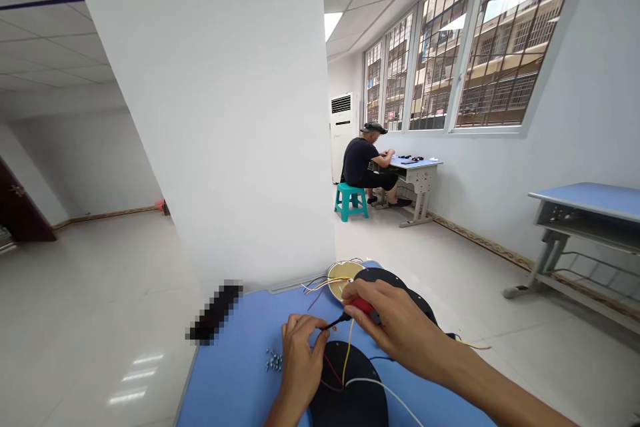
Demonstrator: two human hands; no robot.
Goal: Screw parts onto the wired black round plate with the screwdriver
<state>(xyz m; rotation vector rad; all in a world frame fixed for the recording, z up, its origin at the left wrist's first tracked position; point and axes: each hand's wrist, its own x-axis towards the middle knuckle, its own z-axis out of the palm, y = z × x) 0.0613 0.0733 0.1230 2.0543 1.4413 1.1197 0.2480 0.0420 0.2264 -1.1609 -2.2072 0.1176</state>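
My right hand (383, 317) is wrapped round the red handle of a screwdriver (361, 307), its dark shaft slanting down to the left. At the shaft's tip, the thumb and forefinger of my left hand (303, 350) pinch together; whatever is between them is too small to make out. Below both hands lies a round black disc (356, 407) with red, yellow and white wires coming from its middle. A small pile of screws (274, 360) sits left of my left hand. Beyond my right hand are more black discs (380, 275) and a yellowish round piece (340, 271) with several wires.
The blue tabletop (225, 380) stands against a white pillar (240, 113). A pixelated dark object (215, 313) lies at its left edge. Another desk (595, 200) is on the right. Farther off, a person (360, 160) sits on a green stool (351, 200) at a desk.
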